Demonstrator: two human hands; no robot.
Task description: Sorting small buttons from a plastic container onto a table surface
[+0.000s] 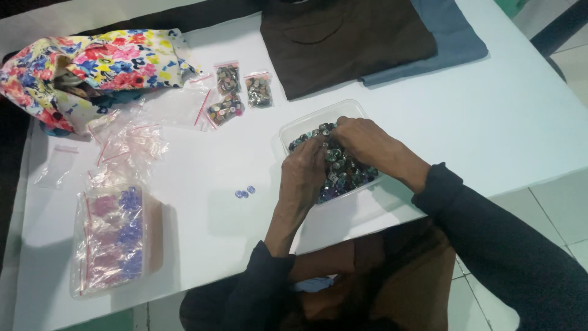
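Risk: my hands crowd the clear plastic tub (293, 130), which sits near the counter (490, 122) edge; a nudge could spill it.
Buttons (343, 171): small, mixed dark, teal and purple, heaped in the tub.
Left hand (304, 173): fingers buried among buttons, pinching some, I think.
Right hand (361, 138): curled over the heap, grip unclear.
Strays: two blue buttons (245, 192) loose, could roll.
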